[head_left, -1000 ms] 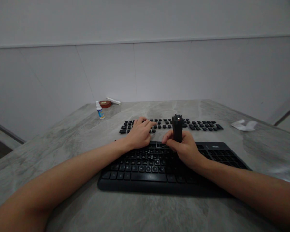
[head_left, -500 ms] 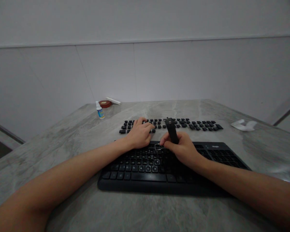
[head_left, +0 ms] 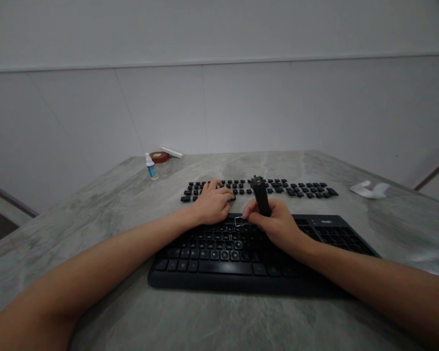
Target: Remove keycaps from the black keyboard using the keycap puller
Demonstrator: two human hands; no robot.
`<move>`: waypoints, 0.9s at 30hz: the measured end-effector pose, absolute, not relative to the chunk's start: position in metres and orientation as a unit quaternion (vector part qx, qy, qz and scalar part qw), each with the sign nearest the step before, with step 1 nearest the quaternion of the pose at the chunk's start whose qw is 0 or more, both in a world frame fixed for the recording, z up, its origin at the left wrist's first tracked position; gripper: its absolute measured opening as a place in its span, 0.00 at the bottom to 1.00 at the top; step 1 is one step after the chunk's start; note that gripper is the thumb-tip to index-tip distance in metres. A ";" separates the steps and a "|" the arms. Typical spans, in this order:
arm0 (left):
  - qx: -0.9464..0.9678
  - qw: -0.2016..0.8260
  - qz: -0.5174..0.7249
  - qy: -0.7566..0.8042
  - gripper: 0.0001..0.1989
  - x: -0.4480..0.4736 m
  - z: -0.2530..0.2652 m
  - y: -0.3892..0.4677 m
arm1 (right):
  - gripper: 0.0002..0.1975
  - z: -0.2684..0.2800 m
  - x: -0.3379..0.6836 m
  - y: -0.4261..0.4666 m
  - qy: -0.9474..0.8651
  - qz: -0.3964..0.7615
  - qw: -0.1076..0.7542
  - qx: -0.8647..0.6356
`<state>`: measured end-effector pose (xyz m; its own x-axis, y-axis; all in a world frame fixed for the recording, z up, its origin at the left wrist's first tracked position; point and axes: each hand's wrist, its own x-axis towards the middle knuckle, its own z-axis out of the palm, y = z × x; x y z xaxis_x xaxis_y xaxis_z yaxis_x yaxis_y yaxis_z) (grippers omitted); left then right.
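Observation:
Over the rows of loose black keycaps [head_left: 241, 185], my left hand [head_left: 214, 202] is spread with its fingers apart. One fingertip touches a keycap at the near edge of the rows. In my right hand [head_left: 276, 219] is a keycap puller [head_left: 261, 197], its dark handle gripped upright and its wire loop [head_left: 240, 222] poking out to the left over the keyboard. The black keyboard [head_left: 225, 268] lies below both hands. Many of its upper key positions are bare, while the bottom row and space bar have caps. My right hand hides part of it.
A small white spray bottle [head_left: 151, 168] with a blue label stands at the back left. Behind it lie a reddish-brown round object [head_left: 158, 157] and a white strip [head_left: 171, 152]. Crumpled white paper or plastic [head_left: 369, 189] rests on the marbled table [head_left: 109, 204] at the right.
My left hand has shifted slightly to the right, and a fingertip has come down onto a keycap. My right hand with the puller has barely moved.

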<state>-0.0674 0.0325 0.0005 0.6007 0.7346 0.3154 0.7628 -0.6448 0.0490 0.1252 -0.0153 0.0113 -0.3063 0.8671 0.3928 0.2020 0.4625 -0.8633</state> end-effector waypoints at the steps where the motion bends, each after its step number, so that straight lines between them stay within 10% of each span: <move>1: -0.894 0.045 -0.157 -0.417 0.17 -0.067 0.001 0.032 | 0.06 0.011 0.125 -0.015 -0.723 0.362 0.458 -0.370; 18: -0.945 0.003 -0.162 -0.283 0.19 -0.063 0.007 -0.007 | 0.06 0.014 0.136 -0.018 -0.716 0.279 0.544 -0.338; 27: -0.933 -0.036 -0.067 -0.351 0.36 -0.090 0.010 -0.060 | 0.12 0.017 0.154 -0.026 -0.894 0.223 0.260 -0.289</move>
<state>-0.0901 -0.0599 0.0095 0.7454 0.6592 0.0991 0.6496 -0.7517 0.1141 0.1538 -0.0258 0.0172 -0.6982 0.6321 0.3361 0.4000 0.7338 -0.5491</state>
